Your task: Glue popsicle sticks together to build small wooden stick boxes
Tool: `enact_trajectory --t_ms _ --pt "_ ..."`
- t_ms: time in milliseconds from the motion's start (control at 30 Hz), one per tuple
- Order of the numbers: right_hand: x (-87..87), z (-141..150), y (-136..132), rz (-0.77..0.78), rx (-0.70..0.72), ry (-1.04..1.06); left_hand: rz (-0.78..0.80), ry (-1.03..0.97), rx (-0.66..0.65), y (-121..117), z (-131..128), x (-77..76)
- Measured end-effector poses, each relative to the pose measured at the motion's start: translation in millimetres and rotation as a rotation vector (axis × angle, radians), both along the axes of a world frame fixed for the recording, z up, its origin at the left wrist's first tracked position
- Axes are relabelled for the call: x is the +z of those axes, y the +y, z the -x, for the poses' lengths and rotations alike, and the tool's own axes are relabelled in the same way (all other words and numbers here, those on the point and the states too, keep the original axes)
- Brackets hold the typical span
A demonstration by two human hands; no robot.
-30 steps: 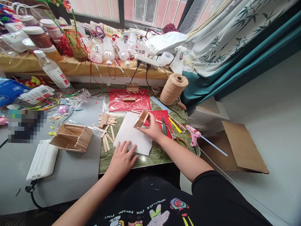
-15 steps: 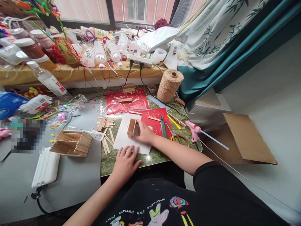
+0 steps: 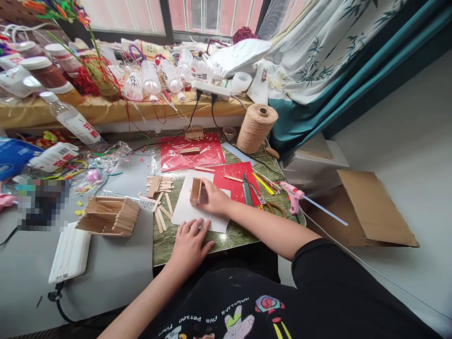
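Note:
My right hand (image 3: 213,198) is closed around a small brown box (image 3: 196,191) that looks built of wooden craft sticks, held over a white sheet of paper (image 3: 183,215). Fingers spread, my left hand (image 3: 192,240) lies flat at the paper's near edge. Loose craft sticks (image 3: 160,219) and a stack of them (image 3: 159,185) lie left of the paper. Farther left stands a larger craft-stick box (image 3: 109,217) with an open top. My right hand hides part of the small box.
A pink glue gun (image 3: 292,196) with a long glue stick lies at the right edge, beside scissors (image 3: 271,205) and a green cutter (image 3: 246,190). Red sheets (image 3: 191,161) lie behind the paper. A twine spool (image 3: 257,128) stands at the back, near a power strip (image 3: 211,91).
The small box has turned slightly in my right hand. My left hand stays flat at the paper's edge; the whole view has shifted a little.

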State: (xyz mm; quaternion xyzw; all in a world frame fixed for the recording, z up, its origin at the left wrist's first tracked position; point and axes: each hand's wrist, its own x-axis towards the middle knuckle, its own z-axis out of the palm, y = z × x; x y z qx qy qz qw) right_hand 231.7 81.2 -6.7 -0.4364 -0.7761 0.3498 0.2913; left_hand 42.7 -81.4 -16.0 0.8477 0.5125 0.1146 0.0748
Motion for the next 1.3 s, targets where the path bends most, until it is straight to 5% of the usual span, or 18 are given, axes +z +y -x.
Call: enact_trajectory --t_ms 67,167,300,433,567,1200,1300 --pt "0.7 0.1 -0.9 0.024 0.029 -0.002 -0.006 -0.005 -0.003 0.1 0.3 -1.0" --pt "1.6 -0.6 -1.3 0.046 -0.128 0.016 -0.011 -0.011 -0.007 0.5 0.6 -2.0" --pt "1.8 -2.9 -2.2 0.044 0.024 0.026 -0.02 -0.024 -0.007 1.3 0.4 -2.0" --pt "1.5 -3.5 -0.5 0.043 -0.124 0.038 -0.009 -0.017 -0.004 1.2 -0.1 -1.5" --pt "0.1 -1.2 -0.6 0.041 0.004 0.027 -0.014 -0.011 -0.003 1.1 -0.4 -2.1" --pt "0.3 -3.4 -1.2 0.055 -0.093 0.074 0.011 -0.025 0.002 2.0 -2.1 -0.8" --pt "0.2 -2.2 -3.5 0.047 -0.002 0.028 0.011 -0.024 0.003 2.1 -2.0 0.0"
